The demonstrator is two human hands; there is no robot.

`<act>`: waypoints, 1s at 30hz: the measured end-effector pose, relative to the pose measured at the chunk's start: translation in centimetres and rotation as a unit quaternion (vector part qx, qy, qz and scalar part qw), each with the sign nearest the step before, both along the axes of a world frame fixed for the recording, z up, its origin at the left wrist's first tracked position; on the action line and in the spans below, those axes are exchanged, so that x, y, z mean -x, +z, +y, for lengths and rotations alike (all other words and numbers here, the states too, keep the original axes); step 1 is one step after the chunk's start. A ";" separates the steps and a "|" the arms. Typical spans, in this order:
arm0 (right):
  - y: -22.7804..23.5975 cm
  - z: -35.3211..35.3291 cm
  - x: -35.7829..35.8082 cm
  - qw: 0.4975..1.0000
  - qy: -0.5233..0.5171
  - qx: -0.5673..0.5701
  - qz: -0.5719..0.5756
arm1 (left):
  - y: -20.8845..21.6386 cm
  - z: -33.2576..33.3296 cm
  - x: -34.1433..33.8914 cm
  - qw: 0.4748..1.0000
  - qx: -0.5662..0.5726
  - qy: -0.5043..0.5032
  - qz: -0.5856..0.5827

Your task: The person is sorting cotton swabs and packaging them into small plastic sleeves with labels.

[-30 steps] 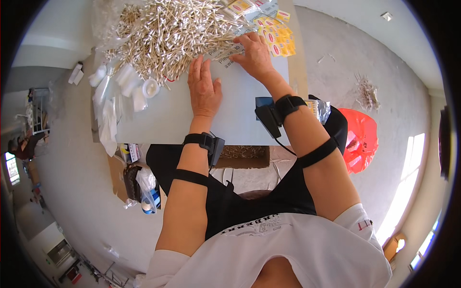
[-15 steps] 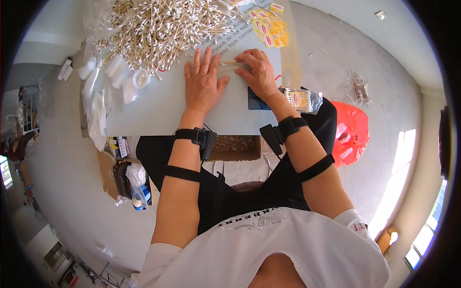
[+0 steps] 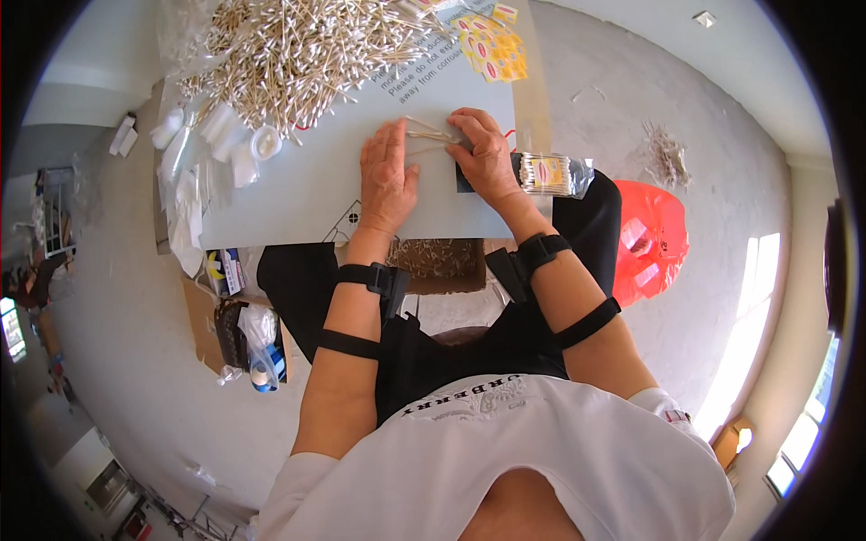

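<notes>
A few cotton swabs (image 3: 429, 135) lie crosswise between my two hands, low over the grey tabletop. My left hand (image 3: 388, 178) rests on its side with its fingers stretched out and close together. Its fingertips are beside the swabs' left ends, with the thumb apart. My right hand (image 3: 488, 160) is bent around the right ends, thumb below and fingers above; those ends are partly hidden. A big loose heap of cotton swabs (image 3: 289, 59) spreads over the far left of the table. By my right wrist lies a clear pack of swabs (image 3: 547, 174) with a yellow label.
Yellow labels (image 3: 492, 50) lie at the table's far right. White rolls (image 3: 223, 131) and clear plastic sit along the left edge. Below the table's near edge is a cardboard box (image 3: 444, 266) with swabs inside. A red plastic bag (image 3: 651, 242) stands on the floor at right.
Both hands have come nearer to me. My left hand has turned from palm-down onto its side, its fingers closer together. The swabs between the hands have shifted nearer too.
</notes>
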State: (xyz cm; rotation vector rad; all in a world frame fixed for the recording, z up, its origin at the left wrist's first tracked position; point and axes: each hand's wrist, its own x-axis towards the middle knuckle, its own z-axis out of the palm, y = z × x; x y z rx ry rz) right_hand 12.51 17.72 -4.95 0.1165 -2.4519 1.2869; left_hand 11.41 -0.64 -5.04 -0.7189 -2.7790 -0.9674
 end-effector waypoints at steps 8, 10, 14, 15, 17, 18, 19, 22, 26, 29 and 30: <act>-0.1 0.1 -0.9 0.998 -0.057 -0.029 0.007 | 0.0 1.1 -2.3 0.995 0.064 0.065 0.038; -0.3 0.1 -0.8 0.998 -0.061 -0.021 -0.007 | 0.0 1.2 -2.2 0.995 0.070 0.071 0.024; -0.1 0.0 -1.0 0.998 -0.046 -0.030 0.010 | 0.1 0.7 -2.2 0.996 0.070 0.058 0.013; -0.2 -0.1 -1.0 0.998 -0.048 -0.034 0.021 | 0.1 0.6 -2.2 0.996 0.070 0.052 0.013; -0.3 -0.3 -1.2 0.997 -0.051 -0.038 0.033 | 0.0 0.5 -2.2 0.996 0.070 0.046 0.013; -0.4 -0.4 -1.2 0.997 -0.050 -0.046 0.037 | 0.0 0.5 -2.1 0.998 0.036 0.049 0.018; -0.4 -0.5 -1.3 0.996 -0.050 -0.055 0.041 | 0.0 0.6 -2.0 0.998 0.002 0.053 0.023; -0.8 -0.2 -1.3 0.994 -0.060 -0.073 0.056 | 1.1 1.3 -1.0 0.999 0.012 0.008 0.039; -0.2 -0.5 -1.5 0.995 -0.043 -0.078 0.049 | 2.0 2.0 0.8 0.989 0.120 -0.061 0.055; 0.0 -0.5 -1.6 0.997 -0.030 -0.064 0.035 | 1.1 1.8 1.2 0.979 0.172 -0.087 0.068; -0.1 -0.4 -1.7 0.998 -0.029 -0.045 0.030 | 0.9 1.9 0.8 0.982 0.164 -0.077 0.051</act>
